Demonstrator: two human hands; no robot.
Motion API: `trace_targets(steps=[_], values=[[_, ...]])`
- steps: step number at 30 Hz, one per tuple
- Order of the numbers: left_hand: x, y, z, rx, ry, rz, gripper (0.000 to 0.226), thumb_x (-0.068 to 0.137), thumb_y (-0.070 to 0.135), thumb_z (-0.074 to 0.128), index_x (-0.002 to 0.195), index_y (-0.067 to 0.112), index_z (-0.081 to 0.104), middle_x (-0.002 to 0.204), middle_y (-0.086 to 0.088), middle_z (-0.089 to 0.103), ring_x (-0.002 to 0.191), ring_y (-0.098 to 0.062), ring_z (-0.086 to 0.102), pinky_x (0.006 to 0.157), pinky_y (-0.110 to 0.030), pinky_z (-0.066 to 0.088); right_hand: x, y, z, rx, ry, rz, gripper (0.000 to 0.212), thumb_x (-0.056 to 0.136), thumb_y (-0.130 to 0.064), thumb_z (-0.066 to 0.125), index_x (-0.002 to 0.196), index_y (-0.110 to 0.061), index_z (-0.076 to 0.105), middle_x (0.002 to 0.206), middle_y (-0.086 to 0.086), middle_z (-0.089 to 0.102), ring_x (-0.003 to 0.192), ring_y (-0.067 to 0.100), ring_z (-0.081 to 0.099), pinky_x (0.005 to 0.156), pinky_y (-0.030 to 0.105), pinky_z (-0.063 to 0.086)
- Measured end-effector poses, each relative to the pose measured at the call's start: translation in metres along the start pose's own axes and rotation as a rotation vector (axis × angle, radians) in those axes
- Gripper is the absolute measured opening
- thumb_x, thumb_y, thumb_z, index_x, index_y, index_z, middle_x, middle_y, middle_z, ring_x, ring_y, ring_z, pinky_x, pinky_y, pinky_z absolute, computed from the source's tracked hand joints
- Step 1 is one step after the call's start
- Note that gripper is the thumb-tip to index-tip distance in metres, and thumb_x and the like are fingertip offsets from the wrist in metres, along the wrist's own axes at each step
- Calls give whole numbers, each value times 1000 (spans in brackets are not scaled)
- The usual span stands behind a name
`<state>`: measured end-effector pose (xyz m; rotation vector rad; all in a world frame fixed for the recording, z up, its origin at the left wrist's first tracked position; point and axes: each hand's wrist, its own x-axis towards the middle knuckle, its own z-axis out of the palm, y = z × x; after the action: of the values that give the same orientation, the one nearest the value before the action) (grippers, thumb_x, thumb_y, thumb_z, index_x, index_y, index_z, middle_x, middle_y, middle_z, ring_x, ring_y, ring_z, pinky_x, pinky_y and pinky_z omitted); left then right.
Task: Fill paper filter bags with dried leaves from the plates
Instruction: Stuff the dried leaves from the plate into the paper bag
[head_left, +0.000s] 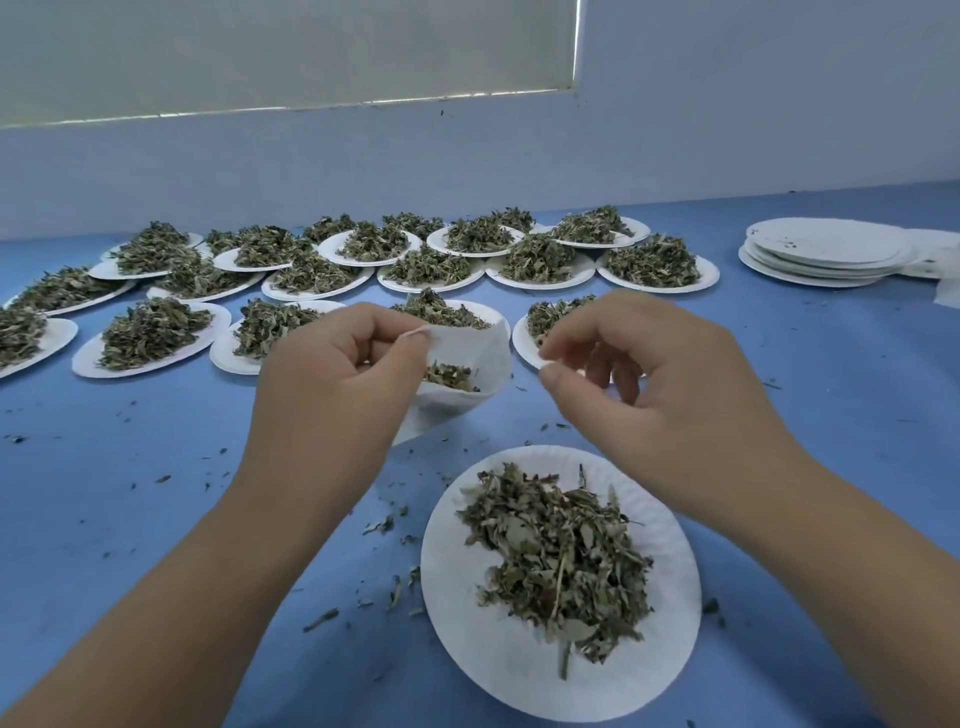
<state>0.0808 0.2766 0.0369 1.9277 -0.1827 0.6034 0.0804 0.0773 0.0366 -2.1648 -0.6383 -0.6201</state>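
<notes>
Left hand has its grip pinching the rim of the paper filter bag, held open above the worktop, right hand loose and empty beside it; looks feather-light, floppy, tearable, so hold the rim.

Soft even daylight, faint shadows, wide-angle bowing
</notes>
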Motion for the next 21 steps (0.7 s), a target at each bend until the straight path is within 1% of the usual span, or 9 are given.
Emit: trace_targets(steps=[1, 4, 6, 8, 11, 13, 15, 19, 21], values=[[1, 0, -1, 2, 17, -1, 23, 90, 16, 62, 73, 29, 69, 50, 10, 48, 39, -4, 33, 39, -16, 29, 0, 0, -1, -25, -84, 31, 3, 84, -36, 63, 87, -35, 62, 82, -18, 58, 76, 8, 55, 65, 7, 37], [2, 1, -3, 29, 35, 13, 22, 91, 18, 62, 73, 30, 68, 51, 10, 48, 40, -4, 35, 40, -12, 28, -4, -1, 3, -134, -409, 61, 31, 80, -55, 53, 107, -43, 62, 96, -23, 53, 88, -5, 50, 68, 7, 36], [1, 2, -3, 41, 32, 23, 24, 91, 16, 62, 74, 31, 67, 53, 9, 49, 41, -3, 37, 40, -10, 28, -7, -3, 9, -212, -560, 40, 42, 83, -57, 49, 123, -44, 56, 107, -26, 46, 95, -11, 44, 70, 7, 35], [1, 2, -2, 62, 25, 28, 24, 91, 15, 62, 74, 31, 67, 53, 9, 48, 42, -3, 38, 41, -9, 28, -10, -4, 12, -246, -646, 19, 45, 84, -52, 48, 129, -44, 52, 112, -28, 40, 99, -8, 42, 77, 10, 36], [1, 1, 0, 89, 6, 23, 23, 91, 14, 61, 74, 28, 66, 54, 0, 44, 44, -5, 35, 42, -10, 28, -11, -6, 12, -271, -704, 10, 50, 82, -52, 46, 132, -44, 48, 113, -28, 38, 104, -5, 44, 86, 21, 45], [1, 0, 1, 107, -5, 29, 23, 91, 14, 61, 73, 27, 65, 56, -6, 45, 45, -7, 34, 42, -12, 28, -10, -7, 12, -293, -725, 8, 50, 83, -51, 47, 133, -44, 47, 113, -27, 39, 103, -2, 46, 89, 26, 46], [1, 0, 1, 109, -7, 36, 24, 91, 14, 61, 72, 28, 64, 54, -3, 43, 46, -8, 34, 42, -13, 28, -10, -7, 12, -301, -736, 13, 46, 86, -48, 50, 132, -44, 47, 113, -25, 40, 101, -2, 46, 89, 26, 45], [1, -1, 2, 127, -19, 54, 27, 91, 14, 62, 71, 30, 64, 56, -7, 44, 47, -8, 33, 42, -13, 28, -10, -9, 13, -307, -750, 14, 37, 90, -48, 52, 126, -41, 53, 110, -21, 43, 98, 0, 46, 87, 28, 44], [0, -1, 2, 128, -22, 50, 28, 91, 13, 62, 69, 30, 63, 52, 0, 40, 45, -8, 34, 40, -11, 27, -11, -9, 14, -313, -760, 22, 36, 90, -50, 53, 125, -40, 54, 110, -20, 43, 99, 2, 48, 86, 28, 44]])
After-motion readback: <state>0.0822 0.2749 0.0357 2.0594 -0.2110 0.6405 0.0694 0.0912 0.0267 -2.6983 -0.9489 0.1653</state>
